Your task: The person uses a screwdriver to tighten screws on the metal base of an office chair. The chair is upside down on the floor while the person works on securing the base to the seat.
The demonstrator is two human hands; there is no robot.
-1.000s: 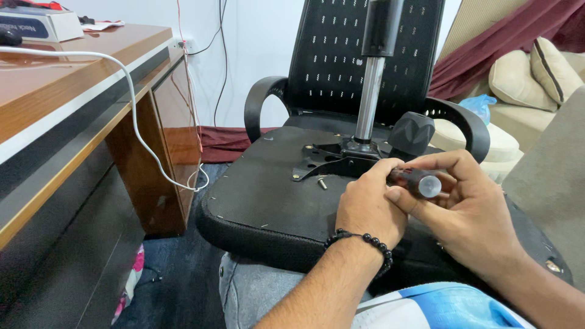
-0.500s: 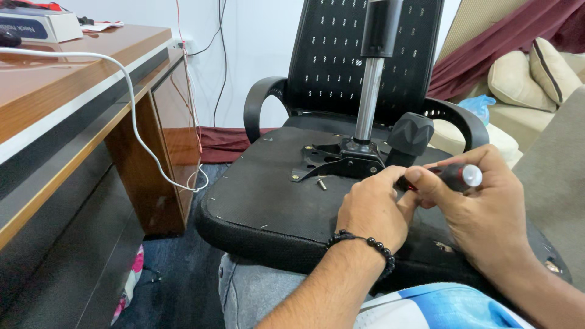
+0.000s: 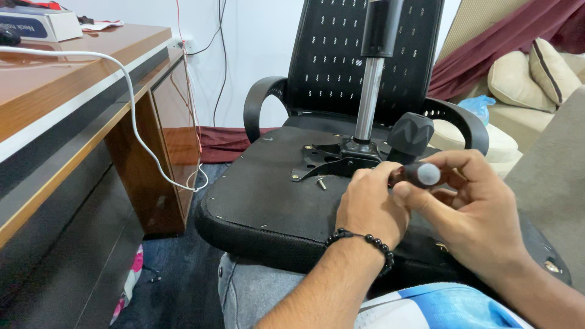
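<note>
now that the screwdriver (image 3: 420, 174) has been drawn back level, it is pinched in the right hand (image 3: 469, 213) and steadied by the closed left hand (image 3: 368, 207) over the chair base (image 3: 341, 159).

The screwdriver (image 3: 419, 174) shaft and tip are hidden behind the left hand (image 3: 370, 210), just beyond the right hand (image 3: 472, 213)'s grip; whatever the tip touches cannot be told.

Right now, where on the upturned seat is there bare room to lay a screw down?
The seat underside is bare along its left part, between the loose screw and the left edge. It is crowded at the centre: the metal plate and gas column, with the left hand and the right hand, which holds the screwdriver.
</note>
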